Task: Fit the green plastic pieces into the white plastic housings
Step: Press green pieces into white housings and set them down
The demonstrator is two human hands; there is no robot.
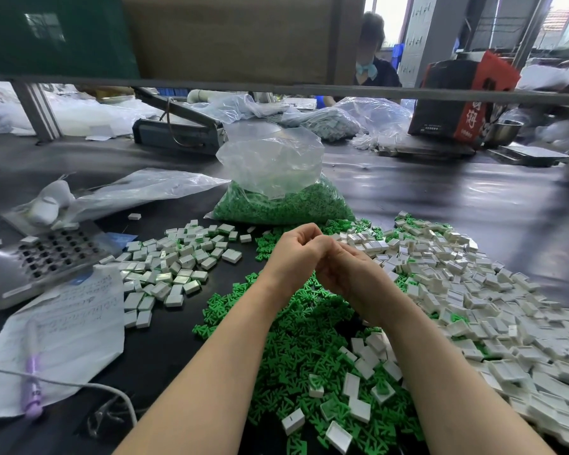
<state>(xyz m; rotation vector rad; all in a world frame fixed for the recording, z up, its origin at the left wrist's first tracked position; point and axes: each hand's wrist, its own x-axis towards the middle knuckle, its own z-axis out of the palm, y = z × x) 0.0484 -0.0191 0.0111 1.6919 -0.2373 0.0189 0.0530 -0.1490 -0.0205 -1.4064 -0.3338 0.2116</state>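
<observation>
Two bare forearms reach forward from the bottom of my view and meet over the middle of a dark worktop (440, 192). My left hand (294, 249) has its fingers curled inward, knuckles up, and my right hand (345, 270) is curled against it, the two touching at the fingers. I cannot tell what, if anything, sits between them, because the fingers hide it. Below and around my wrists lies a loose heap of green pieces (296, 339), small branching plastic shapes, spreading from the centre toward the near edge. To the right, a wide pile of white housings (473, 290), small rectangular shells, runs from the middle of the worktop to the right edge, with some housings scattered over the green heap. To the left of my hands sits a second, smaller pile (174, 264) of housings, several showing green inside. Just beyond my hands stands a clear bag (276, 192), open at the top and part full of green pieces. At far left rests a metal tray (46, 257) with rows of square holes, with a sheet of handwritten paper (63, 330) in front of it and a purple pen (32, 385) lying on the paper. Across the worktop, another person (373, 54) is seated behind more plastic bags.
</observation>
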